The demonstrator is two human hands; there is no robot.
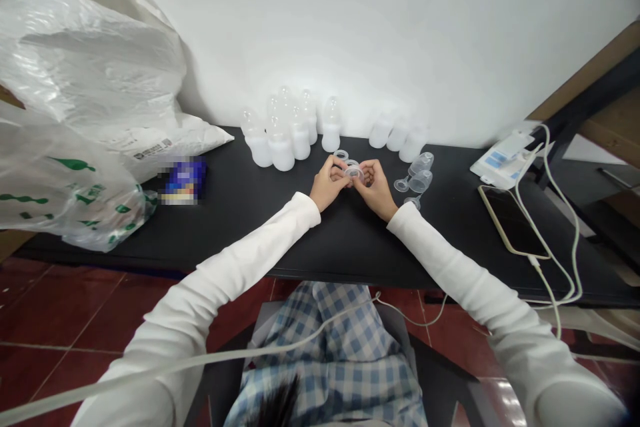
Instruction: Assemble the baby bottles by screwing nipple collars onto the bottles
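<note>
My left hand (pixel 330 181) and my right hand (pixel 374 188) meet over the middle of the black table. Between their fingertips they pinch a clear round bottle ring (pixel 355 173), seen from above; whether another part sits inside it I cannot tell. Just behind the fingers lies another clear ring (pixel 341 155). White baby bottles with clear domed caps (pixel 281 147) stand in a group at the back left, one of them (pixel 331 125) a little apart. To the right are several white bottles without caps (pixel 399 133). Clear domed caps (pixel 421 180) and clear nipples (pixel 401 185) lie beside my right hand.
Large white plastic bags (pixel 90 60) and a blue packet (pixel 184 180) occupy the left side. At the right lie a phone (pixel 513 220) with its white cable (pixel 565 213) and a white-and-blue package (pixel 503 159). A white wall (pixel 350 33) rises behind the table (pixel 240 213).
</note>
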